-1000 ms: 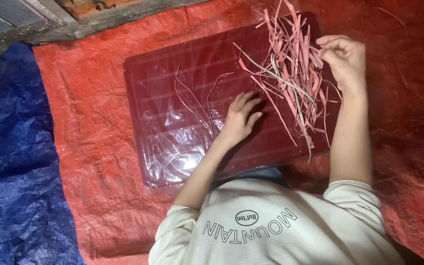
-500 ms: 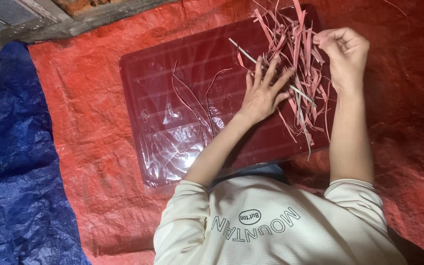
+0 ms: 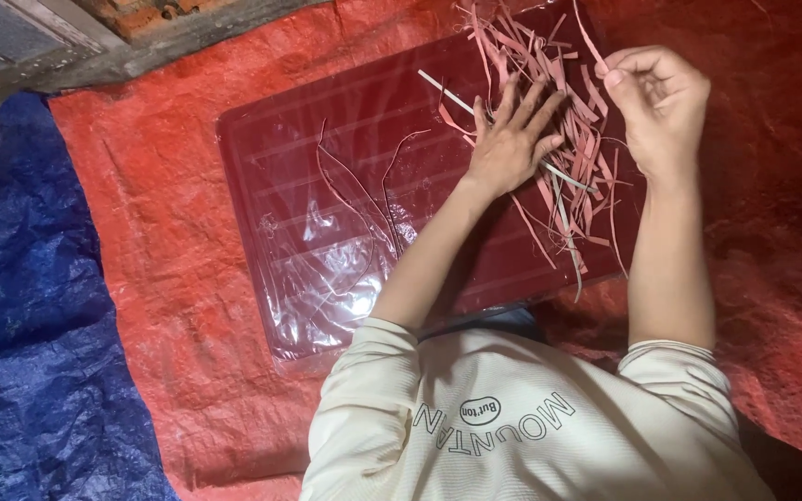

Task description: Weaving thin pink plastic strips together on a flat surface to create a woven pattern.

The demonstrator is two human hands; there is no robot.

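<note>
A dark red plastic-wrapped board [image 3: 327, 167] lies on an orange-red tarp [image 3: 160, 241]. A loose pile of thin pinkish strips [image 3: 568, 186] covers the board's right part. My left hand [image 3: 512, 139] rests flat on the pile with its fingers spread, holding nothing. To its right, slightly raised, my right hand [image 3: 661, 102] pinches one thin strip [image 3: 591, 42] between thumb and fingers. A pale straight stick [image 3: 447, 88] lies under the strips beside my left hand. A few thin curled strands [image 3: 364, 195] lie on the board's middle.
A blue tarp [image 3: 20, 306] covers the ground at the left. A brick and concrete ledge [image 3: 141, 28] runs along the top left. My cream long-sleeved shirt [image 3: 512, 427] fills the bottom of the view.
My left hand moved from the board's middle to the right onto the strip pile and spread its fingers. My right hand stayed at the pile's right edge, pinching a strip.
</note>
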